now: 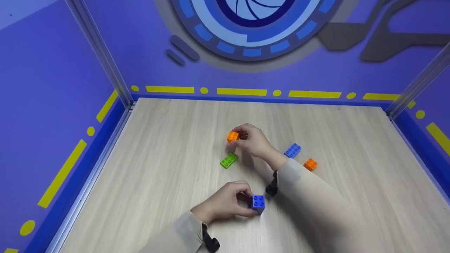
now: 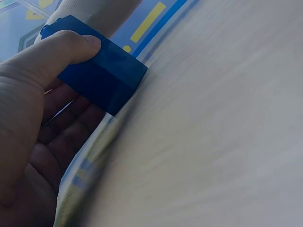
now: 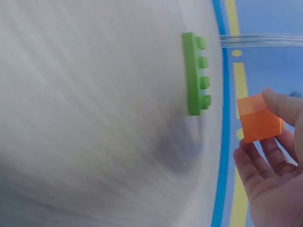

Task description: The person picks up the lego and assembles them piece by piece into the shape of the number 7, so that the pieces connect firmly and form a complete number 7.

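Observation:
Near the front of the table my left hand (image 1: 226, 202) pinches a tall blue block (image 1: 258, 202) between thumb and fingers, studs facing up. In the left wrist view the thumb presses along the side of that blue block (image 2: 102, 66). Farther out, my right hand (image 1: 254, 142) grips an orange block (image 1: 232, 136) by thumb and fingertips. The right wrist view shows the orange block (image 3: 259, 118) raised above the tabletop. Just nearer than it lies a flat green eight-stud brick (image 1: 229, 160), which also appears edge-on as the green brick (image 3: 193, 75) in the right wrist view.
Right of the right forearm lie a flat blue brick (image 1: 292, 150) and a second orange block (image 1: 310, 164). The pale wooden table (image 1: 168, 140) is bordered by purple-blue panels (image 1: 133, 42) at the back and sides, with metal posts at the corners.

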Demonstrator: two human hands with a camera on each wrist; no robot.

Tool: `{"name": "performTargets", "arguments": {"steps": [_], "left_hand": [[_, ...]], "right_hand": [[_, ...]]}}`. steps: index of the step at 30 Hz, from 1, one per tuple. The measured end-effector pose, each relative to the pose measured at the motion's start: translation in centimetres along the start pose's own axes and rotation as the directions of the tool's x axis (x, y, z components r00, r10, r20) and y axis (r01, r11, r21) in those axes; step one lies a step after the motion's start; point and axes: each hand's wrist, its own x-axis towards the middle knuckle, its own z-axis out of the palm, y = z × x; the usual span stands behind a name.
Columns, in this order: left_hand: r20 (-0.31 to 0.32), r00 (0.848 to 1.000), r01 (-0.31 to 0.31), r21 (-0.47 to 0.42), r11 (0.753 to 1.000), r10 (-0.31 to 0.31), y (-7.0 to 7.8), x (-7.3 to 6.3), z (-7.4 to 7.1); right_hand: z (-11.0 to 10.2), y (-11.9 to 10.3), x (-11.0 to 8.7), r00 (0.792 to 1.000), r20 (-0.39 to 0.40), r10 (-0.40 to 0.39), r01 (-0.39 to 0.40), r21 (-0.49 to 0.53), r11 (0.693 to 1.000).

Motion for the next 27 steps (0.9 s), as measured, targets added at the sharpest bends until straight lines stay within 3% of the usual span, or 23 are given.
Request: {"name": "performTargets", "arguments": {"steps": [7,11,19,27], "left_hand": [[-0.001,1.0,0.003,0.016,1.0,-0.003,0.0,0.1,0.1],[0.0,1.0,0.011,0.013,1.0,-0.011,-0.1,0.1,0.0],[-0.005,1.0,0.021,0.02,1.0,-0.021,0.0,-0.1,0.0],[-0.01,0.999,0.036,0.028,0.999,-0.036,0.0,-0.2,-0.1]], "right_hand": [[-1.4,0.2,-2.0,0.999,-0.044,0.028,-0.024,0.087,0.996],[-2.1,0.4,-3.3,0.999,-0.037,0.004,0.0,0.111,0.994],[-3.3,0.7,-6.0,0.997,-0.004,-0.077,0.077,0.113,0.991],[-3.9,0.2,-8.8,0.995,0.031,-0.09,0.087,0.089,0.992]]}}
